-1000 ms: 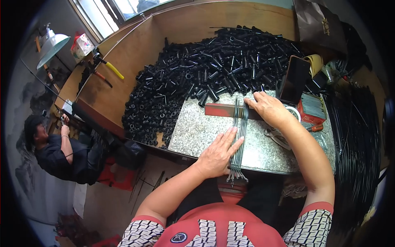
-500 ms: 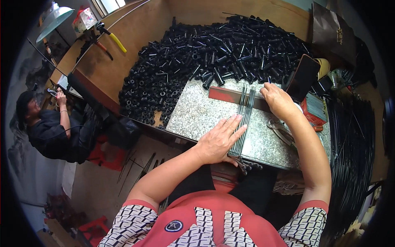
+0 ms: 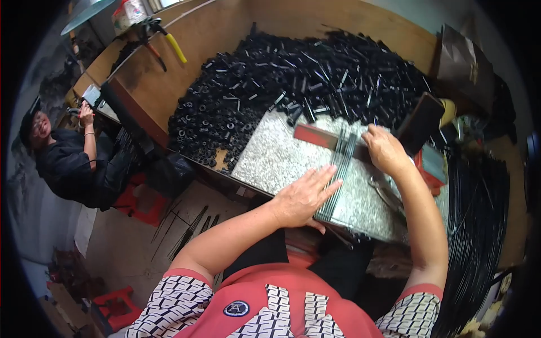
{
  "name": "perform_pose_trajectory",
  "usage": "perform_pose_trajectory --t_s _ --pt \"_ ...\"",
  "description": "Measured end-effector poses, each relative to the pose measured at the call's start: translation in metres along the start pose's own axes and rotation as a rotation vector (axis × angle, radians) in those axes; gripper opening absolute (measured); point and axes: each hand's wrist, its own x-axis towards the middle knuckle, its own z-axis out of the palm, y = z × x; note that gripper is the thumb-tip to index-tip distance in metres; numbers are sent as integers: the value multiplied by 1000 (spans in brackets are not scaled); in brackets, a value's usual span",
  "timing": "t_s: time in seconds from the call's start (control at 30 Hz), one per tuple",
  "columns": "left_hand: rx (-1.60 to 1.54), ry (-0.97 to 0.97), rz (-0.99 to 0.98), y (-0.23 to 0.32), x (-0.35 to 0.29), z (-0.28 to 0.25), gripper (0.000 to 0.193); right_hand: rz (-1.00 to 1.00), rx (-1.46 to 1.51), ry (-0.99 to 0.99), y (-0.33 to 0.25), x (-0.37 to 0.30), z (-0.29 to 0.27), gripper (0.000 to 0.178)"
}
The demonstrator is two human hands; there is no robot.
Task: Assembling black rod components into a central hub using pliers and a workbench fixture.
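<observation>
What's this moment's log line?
left hand: on thin dark metal rods | right hand: beside rods | rods: across red-brown rectangular bar

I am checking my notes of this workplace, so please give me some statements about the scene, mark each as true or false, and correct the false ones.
1. The left hand rests on the thin dark rods. True.
2. The red-and-dark bar lies parallel to the rods, without crossing them. False: the rods cross the bar.
3. The right hand is to the right of the rods. True.
4. The heap of black parts is on the near side of the speckled slab. False: the heap is beyond the slab and to its left.
5. Another person is at the left of the picture. True.
</observation>
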Motion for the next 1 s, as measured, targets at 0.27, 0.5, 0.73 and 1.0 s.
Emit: perform_pose_trajectory --t_s 0.27,0.5,0.73,1.0 --pt "-93 -53 16 12 -6 -2 111 -12 82 124 -12 -8 10 21" --pt "-84 -8 30 4 -1 -1 106 -3 196 291 -14 -6 -1 31" --pt "-37 -5 69 -6 -2 10 93 260 -42 244 32 -56 -47 17" --pt "25 -43 69 2 -4 12 90 474 -119 -111 120 -130 -31 16"
